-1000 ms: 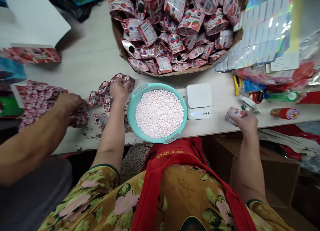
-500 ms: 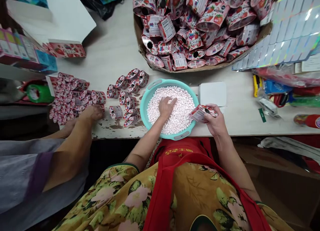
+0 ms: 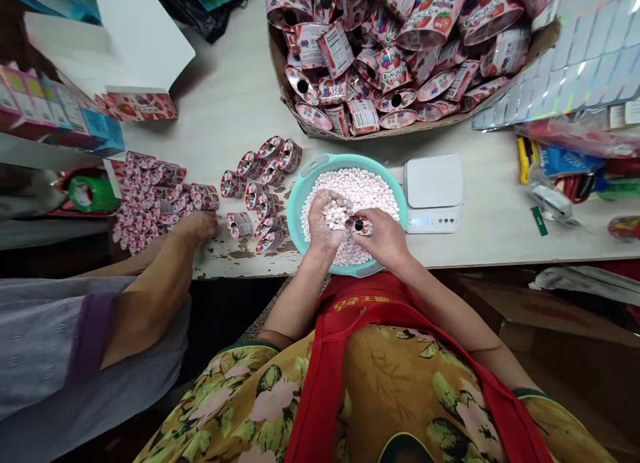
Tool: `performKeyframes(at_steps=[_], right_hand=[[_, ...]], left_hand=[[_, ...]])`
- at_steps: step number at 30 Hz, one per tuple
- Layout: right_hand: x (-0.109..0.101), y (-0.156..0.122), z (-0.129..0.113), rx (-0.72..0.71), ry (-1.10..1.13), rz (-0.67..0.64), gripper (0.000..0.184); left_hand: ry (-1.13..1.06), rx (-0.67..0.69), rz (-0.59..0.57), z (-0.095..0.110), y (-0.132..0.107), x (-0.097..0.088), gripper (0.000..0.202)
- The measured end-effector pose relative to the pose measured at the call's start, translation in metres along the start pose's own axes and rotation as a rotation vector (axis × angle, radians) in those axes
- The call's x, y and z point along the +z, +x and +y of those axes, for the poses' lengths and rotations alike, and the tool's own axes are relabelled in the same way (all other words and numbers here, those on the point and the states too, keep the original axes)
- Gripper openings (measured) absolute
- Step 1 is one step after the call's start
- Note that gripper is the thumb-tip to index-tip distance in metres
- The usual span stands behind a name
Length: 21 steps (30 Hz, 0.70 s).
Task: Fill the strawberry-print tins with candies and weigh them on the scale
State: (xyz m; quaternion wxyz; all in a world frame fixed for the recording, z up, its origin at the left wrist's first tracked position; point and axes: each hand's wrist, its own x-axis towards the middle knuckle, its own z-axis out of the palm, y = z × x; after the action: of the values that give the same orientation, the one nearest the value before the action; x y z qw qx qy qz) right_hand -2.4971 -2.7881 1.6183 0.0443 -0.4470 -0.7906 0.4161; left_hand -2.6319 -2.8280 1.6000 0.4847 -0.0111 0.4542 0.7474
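Observation:
A teal basin (image 3: 311, 176) full of small pink-white candies (image 3: 370, 186) sits at the table's near edge. My left hand (image 3: 323, 226) is cupped over it, closed round a handful of candies. My right hand (image 3: 383, 235) holds a small strawberry-print pouch (image 3: 359, 224) with its dark opening turned toward the left hand, right beside the candies. Both hands meet above the basin's near half.
White scale (image 3: 433, 193) right of the basin. Several small pouches (image 3: 257, 189) lie left of it. A cardboard box (image 3: 400, 49) heaped with pouches stands behind. A co-worker's hand (image 3: 197, 226) rests by a pouch pile (image 3: 147, 196). Clutter and holographic sheets (image 3: 570, 56) at right.
My left hand has risen out of the basin with a scoop of candies. My right hand brought the pouch left to meet it over the basin.

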Motion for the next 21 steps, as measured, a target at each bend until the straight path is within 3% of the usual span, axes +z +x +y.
performKeyframes(at_steps=[10,17,21], right_hand=[[0.015,0.009,-0.005,0.034,-0.043,0.036,0.032],[0.011,0.012,-0.006,0.024,-0.012,0.071,0.032],[0.009,0.011,-0.008,0.021,-0.036,0.048,0.035]], left_hand=[[0.201,0.110,0.112,-0.009,0.000,0.013,0.041],[0.233,0.110,0.133,-0.010,0.010,0.018,0.042],[0.212,0.194,0.145,-0.012,0.013,0.021,0.039]])
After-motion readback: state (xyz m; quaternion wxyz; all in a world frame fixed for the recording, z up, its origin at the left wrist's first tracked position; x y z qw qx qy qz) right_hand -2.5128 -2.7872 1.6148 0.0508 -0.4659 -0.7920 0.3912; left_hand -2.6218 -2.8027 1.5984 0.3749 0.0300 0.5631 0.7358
